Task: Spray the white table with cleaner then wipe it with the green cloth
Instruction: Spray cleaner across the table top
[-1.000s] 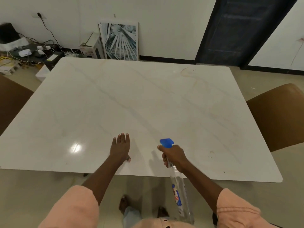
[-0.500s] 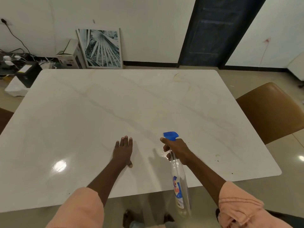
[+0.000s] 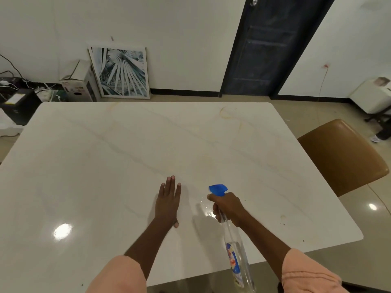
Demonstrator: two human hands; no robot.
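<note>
From the head camera we look down on the white table (image 3: 127, 166), our landmark for everything here. Our left hand (image 3: 167, 205) lies flat on its top near the front edge, fingers straight and close together, palm down, holding nothing. Just beside it, our right hand (image 3: 227, 208) grips the neck of the spray bottle (image 3: 237, 261), fingers curled round it below the blue spray head (image 3: 218, 189). The bottle's clear body slants back toward us and hangs past the table's front edge. A small wet sheen shows on the tabletop between our two hands. We cannot see the green cloth. A brown chair (image 3: 342, 155) stands at the table's right side. Beyond the far edge, a framed leaf print (image 3: 121, 74) and a cardboard box (image 3: 79, 85) lean at the wall.
</note>
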